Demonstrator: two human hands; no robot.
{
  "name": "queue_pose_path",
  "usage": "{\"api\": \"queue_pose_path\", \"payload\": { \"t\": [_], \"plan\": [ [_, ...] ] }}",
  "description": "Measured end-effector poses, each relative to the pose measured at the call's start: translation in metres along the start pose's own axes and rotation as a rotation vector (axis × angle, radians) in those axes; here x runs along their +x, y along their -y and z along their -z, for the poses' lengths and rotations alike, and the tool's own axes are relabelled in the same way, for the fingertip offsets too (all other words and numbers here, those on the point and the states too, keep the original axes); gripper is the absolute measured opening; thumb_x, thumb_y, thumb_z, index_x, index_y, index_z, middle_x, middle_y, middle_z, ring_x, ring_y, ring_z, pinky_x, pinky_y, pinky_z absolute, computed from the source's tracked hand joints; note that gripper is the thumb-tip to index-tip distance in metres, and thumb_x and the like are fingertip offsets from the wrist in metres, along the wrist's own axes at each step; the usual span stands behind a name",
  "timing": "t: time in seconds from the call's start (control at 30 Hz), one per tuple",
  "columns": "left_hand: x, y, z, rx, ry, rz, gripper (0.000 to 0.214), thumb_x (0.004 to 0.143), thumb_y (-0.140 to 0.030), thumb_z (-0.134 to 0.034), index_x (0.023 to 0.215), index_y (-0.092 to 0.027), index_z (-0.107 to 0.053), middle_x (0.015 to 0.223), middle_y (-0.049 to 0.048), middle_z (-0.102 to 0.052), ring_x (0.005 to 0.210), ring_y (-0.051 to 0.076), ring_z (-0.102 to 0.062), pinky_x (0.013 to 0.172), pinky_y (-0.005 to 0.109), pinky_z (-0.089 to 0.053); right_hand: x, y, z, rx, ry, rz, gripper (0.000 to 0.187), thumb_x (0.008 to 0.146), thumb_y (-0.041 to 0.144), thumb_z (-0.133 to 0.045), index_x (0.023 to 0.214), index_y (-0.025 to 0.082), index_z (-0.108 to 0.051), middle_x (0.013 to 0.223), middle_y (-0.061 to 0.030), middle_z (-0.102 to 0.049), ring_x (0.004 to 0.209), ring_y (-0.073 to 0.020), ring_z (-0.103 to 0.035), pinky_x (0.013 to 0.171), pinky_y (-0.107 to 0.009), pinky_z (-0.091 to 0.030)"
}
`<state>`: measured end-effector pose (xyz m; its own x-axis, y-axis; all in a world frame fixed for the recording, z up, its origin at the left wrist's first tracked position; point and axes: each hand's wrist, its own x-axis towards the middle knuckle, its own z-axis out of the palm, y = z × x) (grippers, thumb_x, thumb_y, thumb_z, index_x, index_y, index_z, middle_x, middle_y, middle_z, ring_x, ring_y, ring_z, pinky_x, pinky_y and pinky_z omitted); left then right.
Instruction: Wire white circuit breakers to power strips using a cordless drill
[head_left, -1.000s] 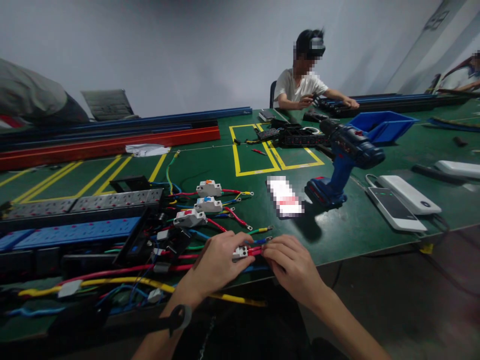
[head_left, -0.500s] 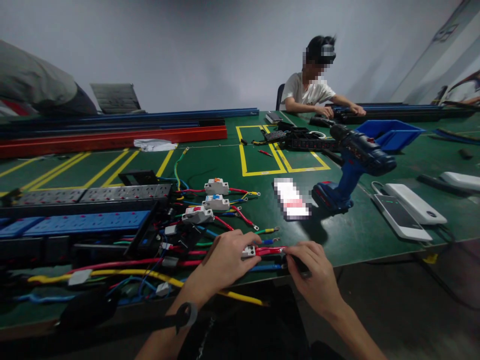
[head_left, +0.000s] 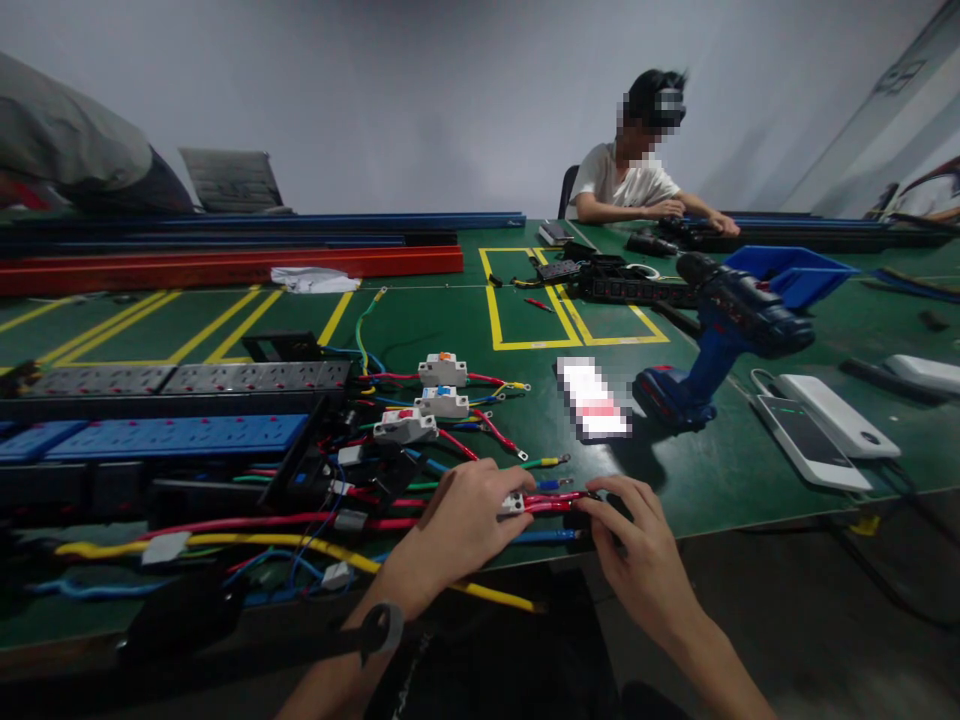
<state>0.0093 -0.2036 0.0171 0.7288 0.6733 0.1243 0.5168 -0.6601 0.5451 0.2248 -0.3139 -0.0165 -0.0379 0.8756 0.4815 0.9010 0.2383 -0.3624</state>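
My left hand [head_left: 457, 525] is closed over a small white circuit breaker [head_left: 513, 504] at the near edge of the green table [head_left: 450, 320]. Red wires [head_left: 551, 503] run out of the breaker to the right. My right hand [head_left: 634, 540] is closed in a pinch on a small dark object [head_left: 581, 519] at the wire ends; I cannot make out what it is. A blue wire [head_left: 544, 536] lies just under both hands. Three more white breakers [head_left: 442, 371] with coloured leads sit a little farther back.
A blue cordless drill [head_left: 712, 335] stands right of my hands, with a phone [head_left: 810, 440] and power bank [head_left: 836, 415] beyond it. Power strips [head_left: 150, 435] and a tangle of cables fill the left. A person sits at the far side working. A blue bin [head_left: 787, 275] is far right.
My right hand has slid rightward off the breaker along the red wires to their ends. The left hand has stayed on the breaker. The view has shifted slightly.
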Motion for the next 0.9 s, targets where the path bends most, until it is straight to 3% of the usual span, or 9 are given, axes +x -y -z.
{"api": "queue_pose_path", "payload": {
  "t": [0.4, 0.63, 0.9],
  "plan": [
    [0.000, 0.000, 0.001, -0.021, -0.008, -0.018, 0.028, 0.081, -0.030, -0.068, 0.110, -0.029, -0.068, 0.089, 0.0017, -0.068, 0.082, 0.019, -0.062, 0.078, 0.030, -0.047, 0.007, -0.001, -0.008, 0.259, -0.033, -0.164, 0.014, 0.089, 0.018, -0.055, 0.101, 0.022, -0.061, 0.097, -0.0038, -0.065, 0.089, -0.0160, -0.063, 0.081, -0.031, -0.052],
    [0.000, 0.000, 0.001, 0.001, -0.001, -0.019, 0.029, 0.082, -0.031, -0.067, 0.111, -0.029, -0.067, 0.090, 0.0027, -0.068, 0.083, 0.020, -0.062, 0.080, 0.031, -0.047, 0.016, -0.018, 0.011, 0.204, 0.098, -0.175, 0.019, 0.087, 0.024, -0.057, 0.106, 0.025, -0.061, 0.111, -0.0050, -0.062, 0.105, -0.0197, -0.058, 0.091, -0.038, -0.050],
    [-0.001, 0.002, -0.001, -0.012, -0.010, -0.040, 0.025, 0.083, -0.029, -0.067, 0.108, -0.028, -0.068, 0.092, 0.0012, -0.069, 0.084, 0.019, -0.062, 0.081, 0.031, -0.048, 0.011, -0.015, 0.023, 0.132, 0.177, -0.253, 0.013, 0.089, 0.028, -0.056, 0.100, 0.024, -0.061, 0.099, -0.0047, -0.063, 0.092, -0.0197, -0.059, 0.080, -0.036, -0.049]
  ]
}}
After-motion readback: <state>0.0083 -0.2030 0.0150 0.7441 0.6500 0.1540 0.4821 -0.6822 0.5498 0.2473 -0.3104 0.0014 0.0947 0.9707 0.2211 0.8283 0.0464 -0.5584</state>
